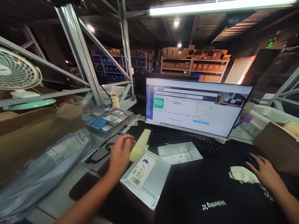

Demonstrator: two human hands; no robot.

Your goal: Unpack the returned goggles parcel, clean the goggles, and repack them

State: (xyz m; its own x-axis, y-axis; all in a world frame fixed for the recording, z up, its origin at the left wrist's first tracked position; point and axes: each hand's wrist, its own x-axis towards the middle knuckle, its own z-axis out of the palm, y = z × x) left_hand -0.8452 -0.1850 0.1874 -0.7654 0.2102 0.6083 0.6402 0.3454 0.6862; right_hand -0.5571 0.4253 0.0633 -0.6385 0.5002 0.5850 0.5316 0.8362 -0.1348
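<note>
My left hand (120, 154) hovers at the right side of a dark box (102, 149) printed "Wakening", its fingers loosely bent and nothing visible in them; whether it touches the box I cannot tell. Just beyond its fingertips are yellow paper strips (141, 144). In front of me stands a silver box (155, 177) with a barcode label, touching or nearly touching an open silver tray-shaped box part (179, 153). Over on the right, my right hand (267, 171) has its fingers spread, beside a crumpled cream cloth (243, 174) on the black desk mat (187, 193).
A monitor (196, 105) stands behind a black keyboard (179, 137). Left are a grey plastic-wrapped parcel (63, 155), an open grey box with small items (109, 119) and a fan (16, 70). A cardboard box (277, 149) and white basket (268, 113) are right.
</note>
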